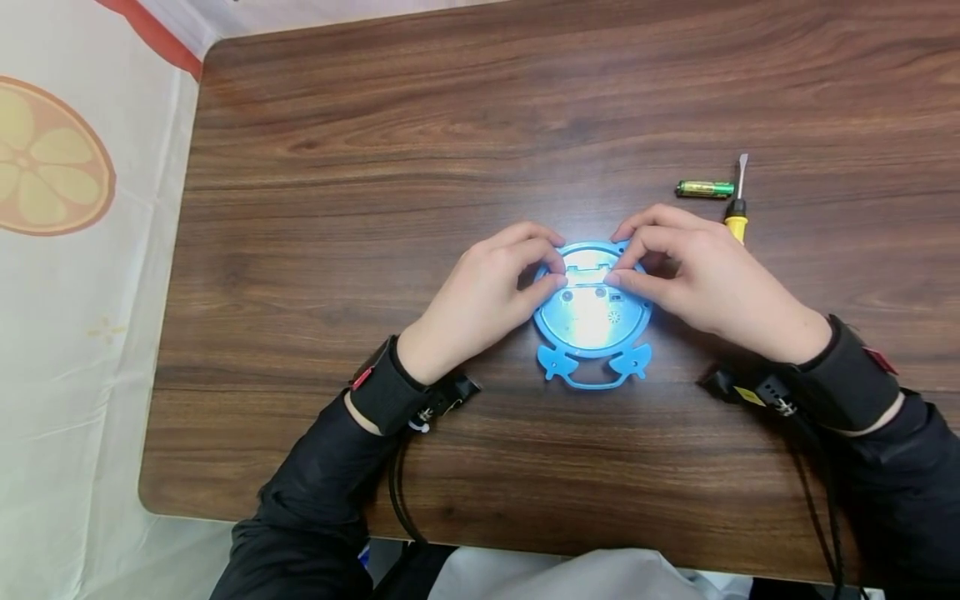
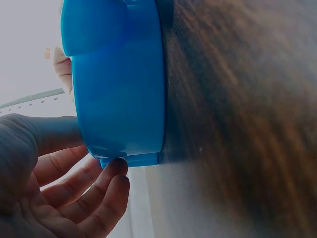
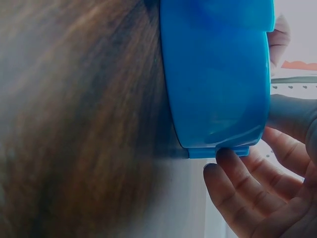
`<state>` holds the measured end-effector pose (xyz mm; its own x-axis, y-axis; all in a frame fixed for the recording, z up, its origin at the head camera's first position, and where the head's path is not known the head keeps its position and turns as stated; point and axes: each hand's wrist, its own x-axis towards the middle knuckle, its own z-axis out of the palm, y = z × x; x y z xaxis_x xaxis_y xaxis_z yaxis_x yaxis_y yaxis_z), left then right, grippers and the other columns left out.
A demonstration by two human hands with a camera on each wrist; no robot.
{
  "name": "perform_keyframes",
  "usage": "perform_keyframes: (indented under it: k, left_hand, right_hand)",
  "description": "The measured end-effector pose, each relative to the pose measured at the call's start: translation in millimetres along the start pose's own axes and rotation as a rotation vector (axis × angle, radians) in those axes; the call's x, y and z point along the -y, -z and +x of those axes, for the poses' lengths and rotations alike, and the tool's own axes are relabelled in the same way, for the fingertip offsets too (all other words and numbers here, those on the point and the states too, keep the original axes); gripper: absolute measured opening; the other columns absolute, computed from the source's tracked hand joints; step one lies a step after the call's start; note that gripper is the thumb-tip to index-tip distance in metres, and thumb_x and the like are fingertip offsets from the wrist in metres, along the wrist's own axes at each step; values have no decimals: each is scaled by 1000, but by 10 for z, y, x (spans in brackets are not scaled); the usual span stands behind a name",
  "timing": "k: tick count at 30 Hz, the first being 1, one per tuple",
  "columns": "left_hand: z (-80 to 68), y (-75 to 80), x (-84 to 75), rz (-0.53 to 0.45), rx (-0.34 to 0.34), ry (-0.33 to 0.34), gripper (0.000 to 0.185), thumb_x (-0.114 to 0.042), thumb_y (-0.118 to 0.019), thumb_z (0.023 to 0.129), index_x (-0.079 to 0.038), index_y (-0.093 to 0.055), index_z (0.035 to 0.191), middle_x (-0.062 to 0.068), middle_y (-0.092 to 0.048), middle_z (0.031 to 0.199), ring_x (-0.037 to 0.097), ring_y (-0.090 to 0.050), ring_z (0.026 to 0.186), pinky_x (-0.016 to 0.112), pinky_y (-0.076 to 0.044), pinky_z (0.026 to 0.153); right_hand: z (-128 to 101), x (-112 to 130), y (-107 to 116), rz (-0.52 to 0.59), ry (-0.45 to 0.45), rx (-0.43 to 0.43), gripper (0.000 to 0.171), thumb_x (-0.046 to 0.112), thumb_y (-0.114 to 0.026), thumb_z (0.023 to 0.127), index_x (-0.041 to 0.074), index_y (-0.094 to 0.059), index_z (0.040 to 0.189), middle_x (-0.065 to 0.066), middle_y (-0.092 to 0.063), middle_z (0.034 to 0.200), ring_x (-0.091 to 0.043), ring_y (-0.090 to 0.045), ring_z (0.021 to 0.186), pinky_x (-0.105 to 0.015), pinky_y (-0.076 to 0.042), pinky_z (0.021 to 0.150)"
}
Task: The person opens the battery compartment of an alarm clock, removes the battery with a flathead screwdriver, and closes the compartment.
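Fingers [image 1: 551,254] of both hands curl onto the far edge of a blue round gadget [image 1: 592,321], pinching at the small rectangular cover near its top.

Largest first: the dark wooden table [image 1: 420,167] fills most of the head view, with a pale cloth printed with a lemon slice [image 1: 45,158] beyond its edge at nine o'clock. Dark sleeves with black wrist straps come in from five and seven o'clock.

The blue round gadget lies flat on the table, back side up, a little right of centre, its two foot-like tabs and a thin loop pointing toward six o'clock. Glare whitens its middle, so the small round marks there are hard to read.

The left hand [image 1: 480,296] sits at nine o'clock of the gadget, thumb and forefinger bent and gripping its upper rim; the left wrist view shows fingertips [image 2: 115,166] touching a small blue lip at the rim. The right hand [image 1: 705,275] sits at three o'clock, its bent fingers pressed on the same upper edge, and the right wrist view shows fingertips [image 3: 225,156] under the matching lip.

Toward two o'clock from the gadget, just beyond the right hand, lies a yellow-handled screwdriver [image 1: 737,204], blade pointing to twelve. A green battery [image 1: 703,189] lies crosswise just beside its shaft, at nine o'clock of it.
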<state>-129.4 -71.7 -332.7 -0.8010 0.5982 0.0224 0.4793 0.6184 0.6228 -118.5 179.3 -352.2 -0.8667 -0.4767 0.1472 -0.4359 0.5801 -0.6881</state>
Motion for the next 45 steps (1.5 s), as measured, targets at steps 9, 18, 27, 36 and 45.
perform_keyframes:
  k: [9, 18, 27, 36, 45]
  left_hand:
    - [28, -26, 39, 44, 1, -13, 7, -13, -69, 97, -9, -74, 101, 5, -65, 126, 17, -61, 116, 31, -47, 98]
    - [9, -43, 88, 160, -21, -132, 14, -19, -68, 98, -9, -76, 106, 6, -66, 128, 20, -58, 115, 32, -49, 93]
    - [-35, 82, 148, 159, 12, -332, 21, -10, -62, 101, -4, -73, 118, 7, -66, 123, 19, -57, 118, 31, -45, 101]
    - [-243, 137, 180, 161, 133, -441, 29, -5, -64, 97, -5, -70, 125, 9, -64, 129, 21, -56, 122, 34, -45, 104]
    - [-371, 126, 286, 188, 130, -467, 38, -10, -69, 96, -6, -65, 133, 11, -59, 136, 24, -52, 130, 36, -40, 109]
  right_hand:
    - [16, -24, 8, -21, -32, 24, 4, 14, -77, 91, 16, -73, 91, -1, -64, 118, -16, -61, 103, -31, -47, 77]
    - [-7, -46, 15, -99, 110, -49, 15, 9, -83, 85, 11, -72, 95, -7, -64, 120, -20, -64, 102, -36, -51, 77]
    - [-17, -27, 94, -143, 268, -39, 18, 6, -82, 83, 9, -74, 99, -5, -66, 113, -16, -64, 100, -34, -52, 81]
    - [-123, -52, 102, -152, 380, 19, 23, 11, -78, 87, 6, -73, 109, -7, -66, 115, -20, -64, 103, -35, -50, 87]
    - [-301, -162, 86, -115, 445, 25, 49, 44, -38, 107, 9, -69, 126, -9, -62, 128, -25, -58, 117, -11, -27, 107]
